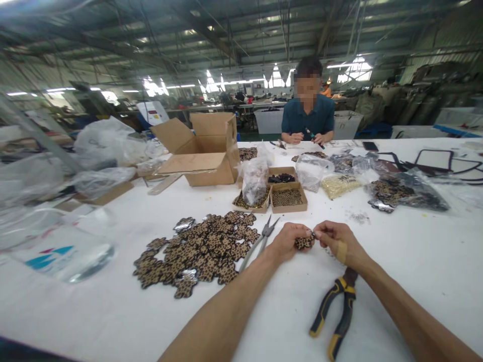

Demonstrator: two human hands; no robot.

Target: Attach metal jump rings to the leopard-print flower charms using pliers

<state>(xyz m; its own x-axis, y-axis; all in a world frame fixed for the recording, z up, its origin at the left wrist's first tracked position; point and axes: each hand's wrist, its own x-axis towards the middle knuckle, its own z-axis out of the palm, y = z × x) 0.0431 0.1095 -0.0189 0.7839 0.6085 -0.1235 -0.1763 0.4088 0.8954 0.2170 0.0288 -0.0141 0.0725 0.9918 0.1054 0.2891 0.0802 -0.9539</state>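
My left hand (287, 243) is closed on a leopard-print patch (304, 242) with a dark edge, held just above the white table. My right hand (345, 244) meets it at the patch's upper edge, thumb and fingers pinched around something too small to name. A tan bandage or tape wraps one finger of that hand. Below my right wrist lie pliers with black and yellow handles (342, 311), their jaws partly hidden. Left of my left hand, grey-handled pliers (267, 230) rest with jaws parted. Beside them spreads a heap of leopard-print patches (211, 246), shaped like flowers or paws.
Beyond my hands stand small cardboard trays of metal bits (289, 198) and dark pieces. An open cardboard box (206, 161) is behind the heap. Plastic bags (341, 185) lie at the back right. Across the table (415, 261) a person (308, 118) sits holding a tool.
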